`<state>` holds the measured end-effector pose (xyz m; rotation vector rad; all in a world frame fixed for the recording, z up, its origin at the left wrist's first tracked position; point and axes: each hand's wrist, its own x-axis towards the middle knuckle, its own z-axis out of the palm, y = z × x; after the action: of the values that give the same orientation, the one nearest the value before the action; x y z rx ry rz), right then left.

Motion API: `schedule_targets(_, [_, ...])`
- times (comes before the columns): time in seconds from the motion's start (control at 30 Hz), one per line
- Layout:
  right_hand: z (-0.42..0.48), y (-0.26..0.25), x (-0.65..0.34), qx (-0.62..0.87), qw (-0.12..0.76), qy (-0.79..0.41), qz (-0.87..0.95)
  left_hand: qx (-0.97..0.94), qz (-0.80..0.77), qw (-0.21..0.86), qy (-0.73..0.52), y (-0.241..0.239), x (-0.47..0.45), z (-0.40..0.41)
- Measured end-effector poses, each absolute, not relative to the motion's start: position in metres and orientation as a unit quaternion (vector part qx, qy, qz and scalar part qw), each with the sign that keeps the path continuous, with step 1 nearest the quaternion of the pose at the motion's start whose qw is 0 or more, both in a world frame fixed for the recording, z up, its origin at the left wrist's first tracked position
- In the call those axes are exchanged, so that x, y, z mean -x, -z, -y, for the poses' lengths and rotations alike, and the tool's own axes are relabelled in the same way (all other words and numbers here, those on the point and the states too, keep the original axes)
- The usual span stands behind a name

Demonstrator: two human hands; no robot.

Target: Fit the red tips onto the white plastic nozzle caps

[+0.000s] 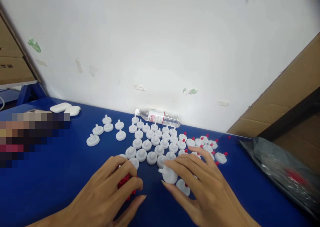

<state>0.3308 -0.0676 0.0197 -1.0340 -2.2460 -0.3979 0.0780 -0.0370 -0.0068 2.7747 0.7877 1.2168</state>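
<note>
Both hands [106,185] curl loosely, right [206,183] pinching white cap [170,175].

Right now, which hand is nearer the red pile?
Left. The left hand is at the red pile, partly covering it; the right hand is off to its right, holding a white piece.

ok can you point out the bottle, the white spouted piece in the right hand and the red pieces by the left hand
Bottle [158,117]: head view, on its label.
White spouted piece [170,175]: head view, on its round body.
Red pieces [123,181]: head view, visible part of the cluster.
</note>
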Motion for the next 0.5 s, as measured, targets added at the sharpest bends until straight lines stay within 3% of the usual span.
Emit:
schedule_targets(0.23, [0.069,-0.015,-0.327,0.394,0.299,0.136,0.858,-0.91,-0.247,-0.099,-0.317,0.011,-0.077,0.034])
schedule_targets(0.5, [0.069,-0.013,-0.327,0.394,0.292,0.121,0.863,-0.913,-0.265,-0.107,-0.29,0.026,-0.073,0.038])
